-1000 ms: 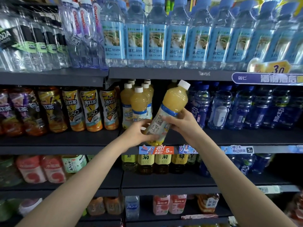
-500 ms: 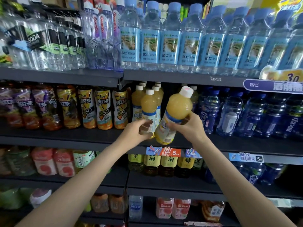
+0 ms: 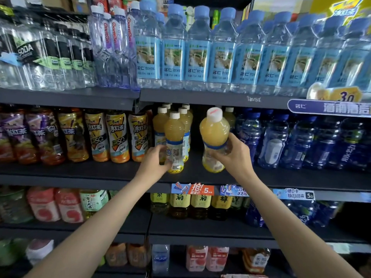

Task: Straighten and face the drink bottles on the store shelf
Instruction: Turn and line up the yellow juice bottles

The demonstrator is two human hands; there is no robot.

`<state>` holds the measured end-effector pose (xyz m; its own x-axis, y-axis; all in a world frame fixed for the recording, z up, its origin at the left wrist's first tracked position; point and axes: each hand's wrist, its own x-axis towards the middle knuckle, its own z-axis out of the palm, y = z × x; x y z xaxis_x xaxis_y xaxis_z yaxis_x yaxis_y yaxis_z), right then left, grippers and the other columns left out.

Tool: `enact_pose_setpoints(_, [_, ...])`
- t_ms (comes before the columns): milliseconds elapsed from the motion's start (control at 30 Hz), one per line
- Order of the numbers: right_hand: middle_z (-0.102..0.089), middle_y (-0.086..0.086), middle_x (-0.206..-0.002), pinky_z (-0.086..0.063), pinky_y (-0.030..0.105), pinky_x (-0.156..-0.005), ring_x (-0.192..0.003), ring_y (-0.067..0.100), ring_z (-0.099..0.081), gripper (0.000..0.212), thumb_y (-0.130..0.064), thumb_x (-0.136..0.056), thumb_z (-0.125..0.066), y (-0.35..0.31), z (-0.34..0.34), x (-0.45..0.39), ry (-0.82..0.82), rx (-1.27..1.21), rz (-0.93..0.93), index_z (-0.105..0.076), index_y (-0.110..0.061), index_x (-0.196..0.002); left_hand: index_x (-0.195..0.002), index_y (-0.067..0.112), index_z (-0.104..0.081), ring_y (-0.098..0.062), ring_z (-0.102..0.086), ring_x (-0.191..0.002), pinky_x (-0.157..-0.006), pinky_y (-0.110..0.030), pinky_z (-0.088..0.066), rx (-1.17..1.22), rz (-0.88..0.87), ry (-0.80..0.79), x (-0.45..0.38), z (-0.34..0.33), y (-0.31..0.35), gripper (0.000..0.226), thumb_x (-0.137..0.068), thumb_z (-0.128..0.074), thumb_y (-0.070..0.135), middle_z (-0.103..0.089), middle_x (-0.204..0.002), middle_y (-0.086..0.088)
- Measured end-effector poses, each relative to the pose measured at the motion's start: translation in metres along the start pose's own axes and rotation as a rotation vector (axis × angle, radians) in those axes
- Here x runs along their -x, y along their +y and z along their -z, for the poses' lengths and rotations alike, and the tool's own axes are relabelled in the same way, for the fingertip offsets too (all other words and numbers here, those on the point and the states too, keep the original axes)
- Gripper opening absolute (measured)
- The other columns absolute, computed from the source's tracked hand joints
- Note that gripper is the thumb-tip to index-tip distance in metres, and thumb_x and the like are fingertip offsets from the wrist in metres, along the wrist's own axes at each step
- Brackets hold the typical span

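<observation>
On the middle shelf point(image 3: 200, 175), my right hand point(image 3: 233, 155) grips a yellow juice bottle with a white cap point(image 3: 213, 137) round its lower half; the bottle stands nearly upright at the shelf's front, cap tipped slightly toward me. My left hand point(image 3: 156, 160) holds the lower part of a second yellow juice bottle point(image 3: 174, 137), which stands upright at the front with its barcode side facing out. Behind it stand several more yellow juice bottles point(image 3: 160, 125) in rows.
Iced-tea bottles point(image 3: 117, 135) line the shelf to the left, dark blue bottles point(image 3: 275, 141) to the right. Blue-labelled water bottles point(image 3: 197, 55) fill the shelf above. Price tags point(image 3: 192, 189) hang on the shelf edge; more drinks sit on the lower shelves.
My right hand has swung the tilted juice bottle upright and moved it right, onto the shelf front. My left hand has let go of it and taken the neighbouring front bottle.
</observation>
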<state>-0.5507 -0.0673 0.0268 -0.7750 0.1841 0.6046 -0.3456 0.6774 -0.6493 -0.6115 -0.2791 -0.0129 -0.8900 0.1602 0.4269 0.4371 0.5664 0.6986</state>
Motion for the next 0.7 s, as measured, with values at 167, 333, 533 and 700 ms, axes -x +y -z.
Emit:
enact_pose_setpoints(167, [-0.065,0.012,-0.108,-0.050,0.027,-0.076,-0.096,0.022,-0.061,0.044,-0.016,-0.078,-0.077,0.033,-0.017,-0.013,-0.043,-0.040,-0.206,-0.055,-0.002,-0.113,-0.132,0.007,-0.041,-0.023,-0.048,-0.120,-0.097,-0.030,-0.040,0.025,0.105,0.047,-0.015,-0.014,-0.004,0.059,-0.082,-0.070,0.022,-0.050,-0.128,-0.008])
enact_pose_setpoints(333, [-0.063,0.015,-0.110,-0.051,0.045,-0.085,-0.104,0.031,-0.059,0.043,-0.020,-0.081,-0.074,0.057,-0.041,-0.033,-0.080,0.032,-0.290,-0.052,-0.001,-0.114,-0.134,0.007,-0.039,-0.021,-0.047,-0.124,-0.097,-0.027,-0.036,0.073,0.172,0.022,-0.033,-0.028,-0.004,0.065,-0.081,-0.072,0.024,-0.050,-0.134,-0.007])
enact_pose_setpoints(533, [-0.062,0.015,-0.115,-0.048,0.039,-0.085,-0.109,0.032,-0.057,0.051,-0.019,-0.079,-0.075,0.073,-0.060,-0.043,-0.111,0.106,-0.294,-0.049,-0.001,-0.119,-0.124,0.006,-0.049,-0.024,-0.053,-0.116,-0.086,-0.027,-0.041,0.050,0.192,0.006,-0.044,-0.042,-0.022,0.058,-0.078,-0.074,0.030,-0.057,-0.125,-0.007])
enact_pose_setpoints(700, [-0.059,0.011,-0.115,-0.045,0.032,-0.086,-0.111,0.025,-0.054,0.052,-0.022,-0.076,-0.078,0.091,-0.077,-0.039,-0.087,0.166,-0.306,-0.054,-0.002,-0.118,-0.111,0.005,-0.060,-0.021,-0.061,-0.103,-0.086,-0.035,-0.049,-0.003,0.191,0.022,-0.050,-0.040,-0.035,0.055,-0.068,-0.082,0.031,-0.066,-0.112,-0.007])
